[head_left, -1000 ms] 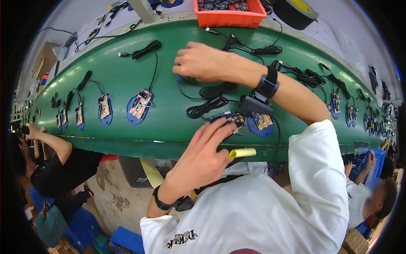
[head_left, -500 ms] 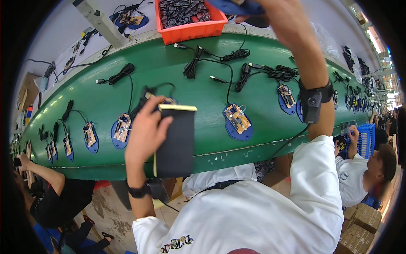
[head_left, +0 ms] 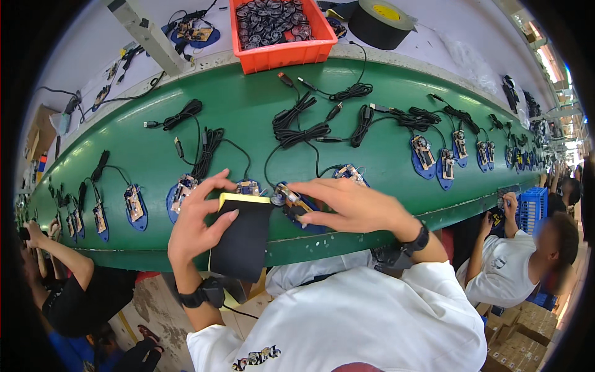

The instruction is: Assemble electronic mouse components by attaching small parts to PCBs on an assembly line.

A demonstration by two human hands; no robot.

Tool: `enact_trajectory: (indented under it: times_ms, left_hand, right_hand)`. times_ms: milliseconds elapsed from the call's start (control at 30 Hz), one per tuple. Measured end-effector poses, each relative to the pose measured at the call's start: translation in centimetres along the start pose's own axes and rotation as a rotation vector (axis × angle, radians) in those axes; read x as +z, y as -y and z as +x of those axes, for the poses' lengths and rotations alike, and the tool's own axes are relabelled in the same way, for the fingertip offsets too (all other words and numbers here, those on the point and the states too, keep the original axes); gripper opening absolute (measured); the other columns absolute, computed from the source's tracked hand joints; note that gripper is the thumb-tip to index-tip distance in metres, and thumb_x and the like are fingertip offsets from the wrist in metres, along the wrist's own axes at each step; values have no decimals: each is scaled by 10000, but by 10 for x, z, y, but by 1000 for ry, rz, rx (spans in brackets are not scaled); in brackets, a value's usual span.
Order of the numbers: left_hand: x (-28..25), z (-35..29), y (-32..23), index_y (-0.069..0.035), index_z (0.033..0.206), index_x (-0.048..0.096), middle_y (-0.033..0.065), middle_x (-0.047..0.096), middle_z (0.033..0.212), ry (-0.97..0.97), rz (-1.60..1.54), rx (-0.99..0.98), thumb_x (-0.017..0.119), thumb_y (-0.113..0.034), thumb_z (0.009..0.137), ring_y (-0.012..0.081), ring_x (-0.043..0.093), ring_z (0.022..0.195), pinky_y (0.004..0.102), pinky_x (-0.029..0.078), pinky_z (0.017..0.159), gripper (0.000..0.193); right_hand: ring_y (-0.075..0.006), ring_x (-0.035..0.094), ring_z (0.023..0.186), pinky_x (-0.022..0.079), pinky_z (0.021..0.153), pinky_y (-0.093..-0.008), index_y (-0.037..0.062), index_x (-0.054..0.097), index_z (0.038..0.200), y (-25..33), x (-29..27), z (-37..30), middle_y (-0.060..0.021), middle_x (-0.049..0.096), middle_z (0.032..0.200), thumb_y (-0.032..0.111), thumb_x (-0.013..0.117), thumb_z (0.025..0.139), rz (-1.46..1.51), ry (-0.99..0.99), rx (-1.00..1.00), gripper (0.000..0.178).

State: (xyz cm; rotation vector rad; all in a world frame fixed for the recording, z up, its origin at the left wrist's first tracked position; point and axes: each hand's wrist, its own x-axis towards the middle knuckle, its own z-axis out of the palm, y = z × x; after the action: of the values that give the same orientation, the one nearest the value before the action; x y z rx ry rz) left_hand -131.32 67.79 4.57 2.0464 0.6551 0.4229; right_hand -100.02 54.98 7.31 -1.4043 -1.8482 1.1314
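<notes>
My left hand (head_left: 197,223) is closed on a black rectangular sheet (head_left: 242,239) with a yellow upper edge, its thumb pressing on the black face. Just right of the sheet, my right hand (head_left: 356,204) grips a blue mouse base with a circuit board (head_left: 299,209) between thumb and fingers. A small dark wheel (head_left: 277,199) sits at this board's left end, close to the sheet's corner. Behind the sheet lies another circuit board (head_left: 248,188), partly hidden. One more board on a blue base (head_left: 351,173) shows behind my right hand.
A green conveyor belt (head_left: 238,87) carries several corded mouse boards to both sides. On the far ledge stand an orange bin (head_left: 285,59) of black wheels and a wide black tape roll (head_left: 381,25). Co-workers sit left and right; a blue crate (head_left: 532,209) is at the right.
My right hand has come down from the far ledge onto a mouse board beside the sheet. My left hand and the sheet have moved slightly left and nearer. The tape roll is now uncovered.
</notes>
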Motion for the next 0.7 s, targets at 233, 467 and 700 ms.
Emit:
enact_trajectory:
  times_ms: [233,467,700]
  left_hand:
    - [-8,-61,9,78,1035,750,238,621,1477,-436,141,-5,723,1,885,466,438,1543,530,335,1263,171]
    - [-34,-75,38,95,886,618,184,518,1656,-428,277,-273,690,-11,938,407,343,1617,451,258,1296,138]
    - [-25,-75,-9,66,1334,716,271,511,1613,-455,101,-68,630,-247,955,449,355,1594,517,247,1299,499]
  right_hand:
    - [-365,669,1111,578,938,-455,31,696,1246,-60,-112,50,-177,680,1271,26,735,905,-838,-389,-185,343]
    - [-362,693,1137,567,969,-478,53,785,1207,-143,-213,103,-165,755,1131,25,793,811,-1119,-43,12,397]
    - [-396,639,1214,488,1144,-563,96,471,1611,-72,-263,123,-218,640,1412,225,722,1014,-1195,-816,-350,660]
